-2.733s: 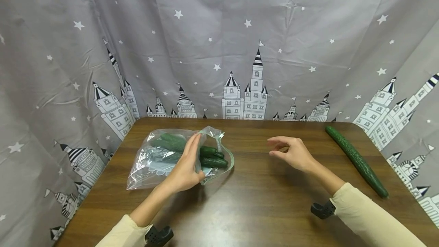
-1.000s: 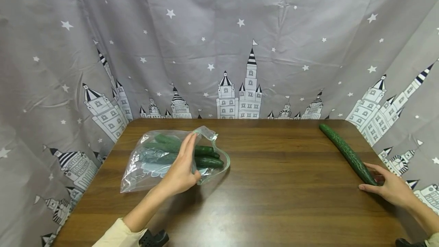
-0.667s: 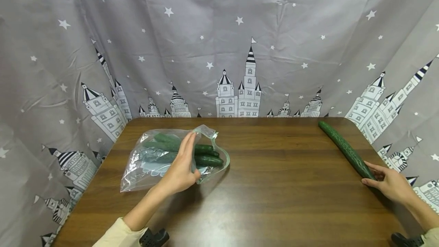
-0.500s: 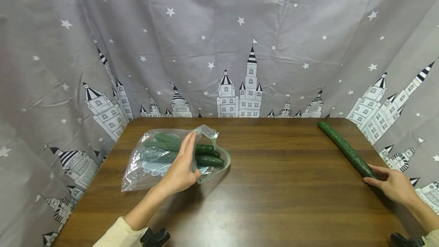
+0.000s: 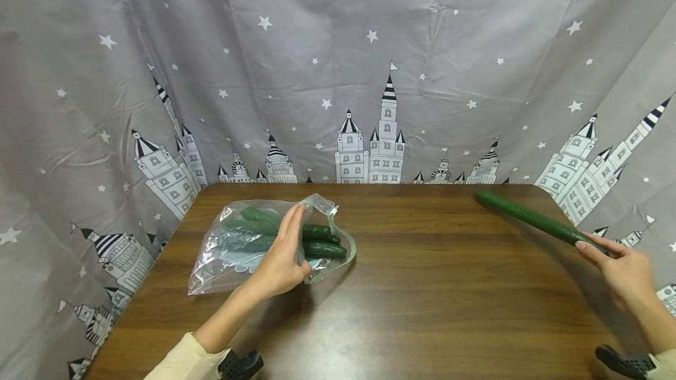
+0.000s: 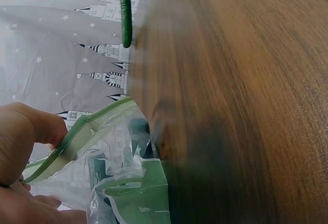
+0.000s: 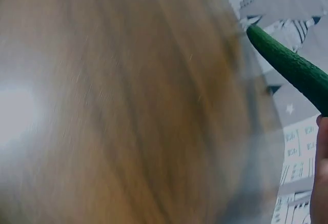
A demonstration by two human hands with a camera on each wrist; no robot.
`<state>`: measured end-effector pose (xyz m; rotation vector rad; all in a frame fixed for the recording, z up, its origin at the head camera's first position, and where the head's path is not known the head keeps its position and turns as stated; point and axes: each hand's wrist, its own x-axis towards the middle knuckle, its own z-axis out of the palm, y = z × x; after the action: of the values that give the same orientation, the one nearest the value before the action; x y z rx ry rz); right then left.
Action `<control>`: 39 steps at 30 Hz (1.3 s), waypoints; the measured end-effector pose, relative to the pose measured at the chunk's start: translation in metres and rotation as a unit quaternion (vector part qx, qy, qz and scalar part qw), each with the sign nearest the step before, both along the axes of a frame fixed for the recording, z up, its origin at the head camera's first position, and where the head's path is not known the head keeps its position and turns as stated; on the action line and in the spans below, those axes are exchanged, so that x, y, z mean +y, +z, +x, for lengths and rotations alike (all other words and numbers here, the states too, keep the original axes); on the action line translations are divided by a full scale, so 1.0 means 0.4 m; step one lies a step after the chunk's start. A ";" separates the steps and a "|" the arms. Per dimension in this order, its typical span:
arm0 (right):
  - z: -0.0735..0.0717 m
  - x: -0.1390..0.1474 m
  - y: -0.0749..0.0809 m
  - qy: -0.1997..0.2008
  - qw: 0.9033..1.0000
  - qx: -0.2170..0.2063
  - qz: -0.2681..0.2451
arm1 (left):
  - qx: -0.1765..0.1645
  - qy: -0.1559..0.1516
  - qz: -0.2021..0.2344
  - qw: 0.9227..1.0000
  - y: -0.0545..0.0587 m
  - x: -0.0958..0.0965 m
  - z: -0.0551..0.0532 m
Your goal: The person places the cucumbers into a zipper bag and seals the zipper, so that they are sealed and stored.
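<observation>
A clear zip bag (image 5: 211, 263) with a green edge lies on its side on the table's left part, its mouth facing right. Several cucumbers (image 5: 323, 250) are inside it. My left hand (image 5: 280, 260) holds the bag near its mouth, with the fingers at the far rim and the thumb at the near one. In the left wrist view a finger (image 6: 48, 126) bends at the green-edged rim. My right hand (image 5: 625, 268) grips the near end of a long cucumber (image 5: 528, 216) at the table's right side. That cucumber is raised, its far end pointing to the back left.
The brown wooden table (image 5: 412, 286) runs back to a grey curtain (image 5: 327, 63) printed with castles and stars. The curtain also hangs along both sides. Black straps with a camera mount (image 5: 240, 365) sit at the wrists.
My right hand has moved to the right, taken hold of the single cucumber and lifted it off the table, tilting it leftward. My left hand and the bag have stayed in place.
</observation>
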<state>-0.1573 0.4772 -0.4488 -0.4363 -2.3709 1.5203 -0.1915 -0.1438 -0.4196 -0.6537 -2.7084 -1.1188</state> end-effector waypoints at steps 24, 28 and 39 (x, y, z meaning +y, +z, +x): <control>-0.070 -0.272 0.090 0.261 0.903 0.122 -0.319 | 0.005 -0.003 -0.009 1.000 -0.002 0.001 0.003; -0.077 -0.307 0.098 0.284 0.900 0.124 -0.307 | 0.005 -0.001 -0.009 1.000 -0.004 -0.001 0.002; -0.094 -0.370 0.101 0.322 0.897 0.111 -0.282 | 0.009 0.001 -0.011 1.000 -0.003 -0.002 0.000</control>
<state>-0.1948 0.3290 -0.4085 0.4586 -1.9430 2.4010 -0.1914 -0.1444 -0.4207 -0.6605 -2.7096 -1.0801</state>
